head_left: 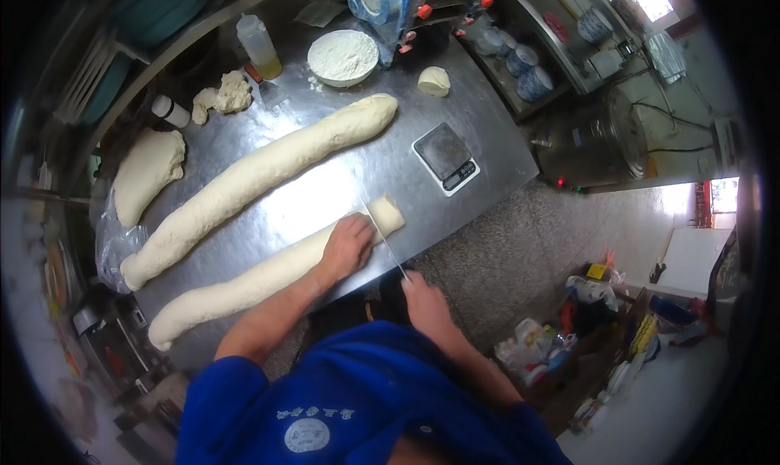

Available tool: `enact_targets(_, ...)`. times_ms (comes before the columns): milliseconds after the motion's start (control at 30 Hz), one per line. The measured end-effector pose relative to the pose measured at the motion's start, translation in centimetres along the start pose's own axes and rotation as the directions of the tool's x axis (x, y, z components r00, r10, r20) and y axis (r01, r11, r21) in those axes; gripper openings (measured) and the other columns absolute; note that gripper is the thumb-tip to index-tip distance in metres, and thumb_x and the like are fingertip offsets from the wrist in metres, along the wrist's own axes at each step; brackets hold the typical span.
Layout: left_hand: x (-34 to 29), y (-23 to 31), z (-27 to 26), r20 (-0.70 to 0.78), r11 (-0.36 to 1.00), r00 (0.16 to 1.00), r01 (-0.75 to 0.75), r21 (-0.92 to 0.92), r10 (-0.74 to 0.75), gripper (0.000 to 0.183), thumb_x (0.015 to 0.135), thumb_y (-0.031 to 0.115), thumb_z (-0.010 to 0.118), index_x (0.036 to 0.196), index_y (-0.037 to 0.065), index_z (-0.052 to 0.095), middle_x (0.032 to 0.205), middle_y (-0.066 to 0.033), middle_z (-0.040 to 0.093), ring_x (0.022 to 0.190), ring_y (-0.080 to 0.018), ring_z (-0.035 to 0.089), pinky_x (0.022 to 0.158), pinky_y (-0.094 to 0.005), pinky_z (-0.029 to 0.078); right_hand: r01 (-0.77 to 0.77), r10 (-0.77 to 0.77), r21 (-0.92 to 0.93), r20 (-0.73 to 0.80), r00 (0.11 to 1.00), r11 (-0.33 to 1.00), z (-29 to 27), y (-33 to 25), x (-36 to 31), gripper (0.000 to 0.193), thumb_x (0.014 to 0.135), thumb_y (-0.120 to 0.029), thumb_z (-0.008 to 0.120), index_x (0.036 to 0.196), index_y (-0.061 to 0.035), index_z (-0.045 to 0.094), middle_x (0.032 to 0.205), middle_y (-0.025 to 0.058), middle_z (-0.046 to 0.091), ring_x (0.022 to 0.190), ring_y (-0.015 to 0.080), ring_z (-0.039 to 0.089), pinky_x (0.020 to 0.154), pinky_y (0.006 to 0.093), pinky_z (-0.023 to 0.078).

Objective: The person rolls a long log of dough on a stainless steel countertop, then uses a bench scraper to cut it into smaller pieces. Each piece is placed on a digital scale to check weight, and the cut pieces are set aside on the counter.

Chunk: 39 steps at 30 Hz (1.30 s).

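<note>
The left hand [348, 244] lies over the near dough roll [236, 293], its fingers curled down onto the top to steady it. From this hand the roll stretches away to the left, and the far dough roll [264, 171] lies beyond, well apart from the hand. A firm, light hold should serve best here; soft dough would probably flatten under heavy pressure. Just right of the left hand's fingers, the thin knife [383, 236] crosses the roll; how deep its edge sits cannot be told. With the blade this near, fingertips are best tucked back and knuckles kept behind the edge. Right of the blade lies the roll's short end piece [389, 212]. Nearer the body, the right hand [424, 301] is closed around the knife's near end; an upright blade and one straight, full stroke should leave a clean face. The scale [444, 158] sits beyond the right hand, handy for checking weight.
</note>
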<state>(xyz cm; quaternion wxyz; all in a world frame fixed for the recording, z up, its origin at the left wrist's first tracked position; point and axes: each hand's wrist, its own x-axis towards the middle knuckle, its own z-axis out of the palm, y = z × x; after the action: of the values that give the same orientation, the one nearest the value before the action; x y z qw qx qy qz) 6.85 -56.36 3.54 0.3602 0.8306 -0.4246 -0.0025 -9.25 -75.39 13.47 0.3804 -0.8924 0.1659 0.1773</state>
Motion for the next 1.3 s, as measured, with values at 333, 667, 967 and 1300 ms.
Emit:
enact_targets(333, 0.2, 0.7, 0.3, -0.082, 0.999, 0.996, 0.048, 0.018, -0.046, 0.021, 0.078, 0.004, 0.07, 0.099, 0.001, 0.068, 0.109, -0.0199, 0.063, 0.103, -0.0423, 0.061, 0.092, -0.0495, 0.051, 0.002, -0.004, -0.067, -0.037, 0.999, 0.998, 3.4, 1.4, 2.1, 0.032, 0.112, -0.032, 0.049, 0.12, -0.0034, 0.059, 0.092, 0.0344, 0.071, 0.091, 0.0585, 0.067, 0.082, 0.0677, 0.051)
enact_targets(667, 2.1, 1.5, 0.1, -0.086, 0.98, 0.976, 0.197, -0.01, -0.198, 0.079, 0.072, 0.005, 0.081, 0.146, 0.001, 0.053, 0.141, -0.0263, 0.055, 0.132, -0.0457, 0.053, 0.115, -0.0525, 0.043, 0.084, -0.074, 0.251, -0.052, 0.996, 0.964, 2.7, 4.1, 7.1, 0.034, 0.112, -0.03, 0.049, 0.131, -0.0046, 0.062, 0.082, 0.0282, 0.069, 0.082, 0.0514, 0.069, 0.077, 0.0576, 0.054)
enact_targets(967, 15.9, -2.5, 5.0, 0.489, 0.89, 0.745, 0.41, 0.201, -0.454, 0.063, 0.069, 0.039, 0.089, 0.118, 0.005, 0.069, 0.119, -0.0254, 0.07, 0.112, -0.0436, 0.068, 0.096, -0.0522, 0.057, -0.111, 0.287, 0.553, -0.243, 0.927, 0.826, -10.9, 13.6, 7.7, 0.028, 0.115, -0.027, 0.048, 0.12, -0.0047, 0.065, 0.069, 0.0004, 0.056, 0.058, 0.0102, 0.053, 0.053, 0.0307, 0.045)
enact_targets(1300, 30.4, -0.5, 10.0, 0.181, 0.975, 0.961, 0.191, 0.118, -0.21, 0.083, 0.076, 0.029, 0.086, 0.148, 0.005, 0.054, 0.146, -0.0261, 0.055, 0.131, -0.0441, 0.055, 0.11, -0.0508, 0.048, 0.041, -0.044, -0.019, -0.269, 0.962, 0.999, -19.7, 18.9, 16.7, 0.035, 0.113, -0.031, 0.049, 0.128, -0.0033, 0.064, 0.093, 0.0284, 0.073, 0.089, 0.0516, 0.07, 0.08, 0.0611, 0.053)
